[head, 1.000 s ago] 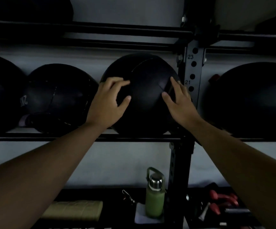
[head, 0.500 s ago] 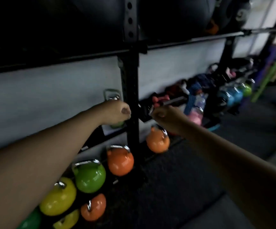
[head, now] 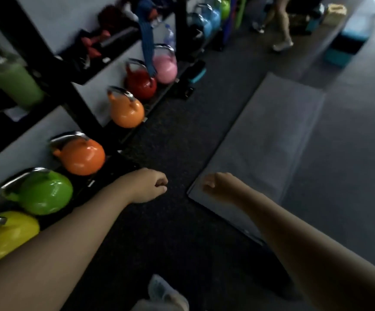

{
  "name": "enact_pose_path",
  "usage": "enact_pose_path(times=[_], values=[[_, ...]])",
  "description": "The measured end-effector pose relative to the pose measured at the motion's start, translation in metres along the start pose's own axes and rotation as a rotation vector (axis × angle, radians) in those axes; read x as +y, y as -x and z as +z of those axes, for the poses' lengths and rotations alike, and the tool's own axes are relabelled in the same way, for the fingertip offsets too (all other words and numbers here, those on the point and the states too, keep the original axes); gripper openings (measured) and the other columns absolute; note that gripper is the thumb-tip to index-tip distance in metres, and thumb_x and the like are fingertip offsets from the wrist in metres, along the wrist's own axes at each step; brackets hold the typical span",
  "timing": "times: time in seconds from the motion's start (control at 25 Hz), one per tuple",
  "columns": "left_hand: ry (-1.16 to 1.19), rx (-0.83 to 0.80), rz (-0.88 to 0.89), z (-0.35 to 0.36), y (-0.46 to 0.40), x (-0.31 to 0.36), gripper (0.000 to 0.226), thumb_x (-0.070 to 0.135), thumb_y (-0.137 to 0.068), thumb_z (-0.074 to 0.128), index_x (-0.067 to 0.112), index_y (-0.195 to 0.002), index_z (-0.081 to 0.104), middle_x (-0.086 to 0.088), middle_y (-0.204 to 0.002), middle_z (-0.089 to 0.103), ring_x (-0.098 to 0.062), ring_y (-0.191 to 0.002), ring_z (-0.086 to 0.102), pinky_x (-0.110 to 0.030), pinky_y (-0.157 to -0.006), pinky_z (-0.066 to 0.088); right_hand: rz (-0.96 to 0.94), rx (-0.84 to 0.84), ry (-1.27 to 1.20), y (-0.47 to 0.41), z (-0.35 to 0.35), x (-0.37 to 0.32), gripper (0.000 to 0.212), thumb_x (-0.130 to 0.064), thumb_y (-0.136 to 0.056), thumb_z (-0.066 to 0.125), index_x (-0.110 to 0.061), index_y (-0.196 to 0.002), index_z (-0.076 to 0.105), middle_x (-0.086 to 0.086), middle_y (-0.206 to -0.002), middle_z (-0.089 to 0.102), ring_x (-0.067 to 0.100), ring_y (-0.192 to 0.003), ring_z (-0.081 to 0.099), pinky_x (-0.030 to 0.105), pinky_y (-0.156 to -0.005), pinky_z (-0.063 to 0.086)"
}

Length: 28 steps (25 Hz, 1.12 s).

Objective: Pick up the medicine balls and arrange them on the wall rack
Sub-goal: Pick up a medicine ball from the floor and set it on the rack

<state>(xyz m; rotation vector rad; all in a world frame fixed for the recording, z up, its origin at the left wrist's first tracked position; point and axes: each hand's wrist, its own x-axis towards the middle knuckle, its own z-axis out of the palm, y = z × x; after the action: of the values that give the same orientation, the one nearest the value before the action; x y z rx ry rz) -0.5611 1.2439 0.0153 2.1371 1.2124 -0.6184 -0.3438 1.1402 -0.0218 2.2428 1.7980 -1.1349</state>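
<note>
No medicine ball shows in the head view at this moment. My left hand (head: pixel 147 185) hangs over the dark rubber floor with its fingers curled in and nothing in them. My right hand (head: pixel 221 187) is level with it, a little to the right, also curled and holding nothing. Only the lower part of the black wall rack (head: pixel 76 106) runs along the left side; its upper shelf is out of frame.
Kettlebells line the rack's foot: yellow (head: pixel 4 234), green (head: pixel 45 193), two orange (head: pixel 82 157), red (head: pixel 140 83), pink (head: pixel 165 67). A green bottle (head: pixel 13 79) stands on a low shelf. A grey mat (head: pixel 265 140) lies right. Another person's legs (head: pixel 278 23) at the back.
Both hands have come off the black medicine ball on the upper shelf and dropped, curling shut. The view has swung down and right, from the shelf to the floor.
</note>
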Motion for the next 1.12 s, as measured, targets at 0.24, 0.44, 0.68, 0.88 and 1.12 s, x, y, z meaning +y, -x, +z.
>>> enact_pose_path(times=[0.24, 0.44, 0.68, 0.88, 1.12], values=[[-0.102, -0.177, 0.121, 0.117, -0.025, 0.109, 0.045, 0.049, -0.105, 0.055, 0.035, -0.148, 0.059, 0.005, -0.150, 0.062, -0.017, -0.131, 0.061, -0.037, -0.106, 0.052, 0.180, 0.029, -0.247, 0.086, 0.083, 0.148, 0.033, -0.030, -0.110, 0.041, -0.020, -0.124, 0.069, 0.007, -0.120, 0.068, 0.027, -0.103, 0.065, 0.041, -0.088, 0.054], [-0.087, -0.386, 0.190, 0.217, -0.070, 0.165, 0.041, 0.049, -0.104, 0.056, 0.037, -0.143, 0.062, 0.009, -0.144, 0.065, -0.013, -0.125, 0.062, -0.035, -0.100, 0.053, 0.357, -0.013, -0.445, 0.105, 0.164, 0.235, 0.031, -0.029, -0.108, 0.043, -0.019, -0.122, 0.069, 0.009, -0.118, 0.072, 0.032, -0.104, 0.068, 0.045, -0.089, 0.054], [-0.100, -0.567, 0.192, 0.323, -0.147, 0.197, 0.038, 0.038, -0.109, 0.053, 0.025, -0.143, 0.063, 0.001, -0.139, 0.067, -0.017, -0.123, 0.064, -0.038, -0.105, 0.054, 0.635, -0.031, -0.662, 0.105, 0.255, 0.322, 0.033, -0.033, -0.108, 0.045, -0.022, -0.130, 0.067, 0.005, -0.120, 0.071, 0.019, -0.097, 0.061, 0.036, -0.082, 0.048], [-0.104, -0.555, 0.146, 0.427, -0.205, 0.213, 0.036, 0.035, -0.109, 0.052, 0.023, -0.141, 0.063, 0.000, -0.138, 0.065, -0.019, -0.126, 0.061, -0.039, -0.105, 0.054, 0.837, -0.011, -0.766, 0.095, 0.336, 0.410, 0.031, -0.030, -0.108, 0.048, -0.018, -0.129, 0.068, 0.007, -0.121, 0.070, 0.021, -0.104, 0.061, 0.036, -0.085, 0.047], [0.060, -0.596, -0.004, 0.597, -0.290, 0.220, 0.026, 0.036, -0.107, 0.056, 0.025, -0.127, 0.068, 0.008, -0.110, 0.069, -0.009, -0.097, 0.062, -0.027, -0.079, 0.045, 1.138, 0.095, -1.070, 0.064, 0.467, 0.528, 0.033, -0.025, -0.106, 0.048, -0.009, -0.124, 0.070, 0.017, -0.117, 0.074, 0.037, -0.107, 0.071, 0.055, -0.097, 0.058]])
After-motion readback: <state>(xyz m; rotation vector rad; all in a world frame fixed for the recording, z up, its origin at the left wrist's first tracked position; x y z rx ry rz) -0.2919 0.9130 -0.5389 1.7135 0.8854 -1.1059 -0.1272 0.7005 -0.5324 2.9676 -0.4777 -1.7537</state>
